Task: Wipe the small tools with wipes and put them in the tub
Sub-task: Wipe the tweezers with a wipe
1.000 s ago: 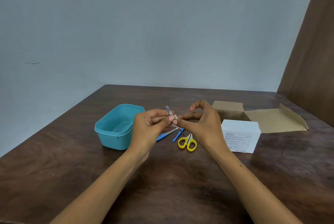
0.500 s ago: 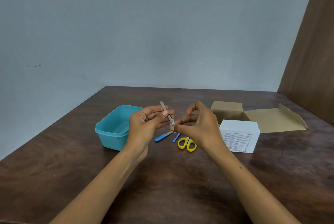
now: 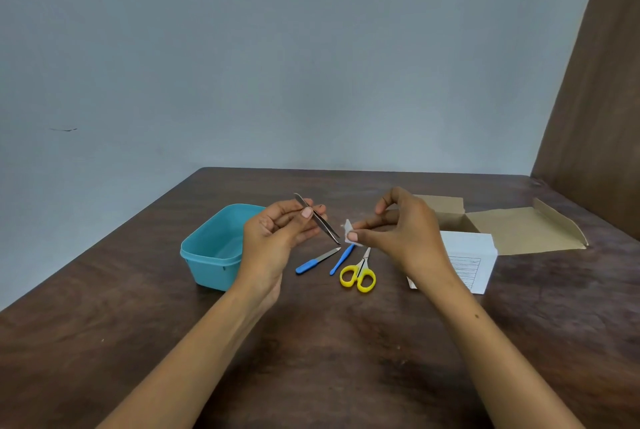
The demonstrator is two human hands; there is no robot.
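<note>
While my left hand [image 3: 277, 234] pinches the tweezers [image 3: 318, 219] between thumb and curled fingers, my right hand [image 3: 398, 231] pinches a small folded wipe [image 3: 349, 232] at thumb and forefinger; the two are apart, the wipe just beside the tweezers' lower tip. The tweezers are held above the table [image 3: 346, 342], their long axis running on a slant: closed rear end up and toward the far left, pointed tips down and to the right, aimed at the wipe. The tub [image 3: 211, 252] lies directly to the left of the holding hand, open side up and, as far as its visible interior shows, holding nothing. I judge that the left hand, being nearer, is the one to carry the tweezers over the rim, and that the tips would then need to swing away from the wipe toward the tub. Still on the table, below my hands: a blue-handled file [image 3: 317, 260], a second blue tool [image 3: 342, 259] partly hidden, and yellow scissors [image 3: 358, 274]. At right, a white box [image 3: 467, 255] and an opened carton [image 3: 512, 227].
</note>
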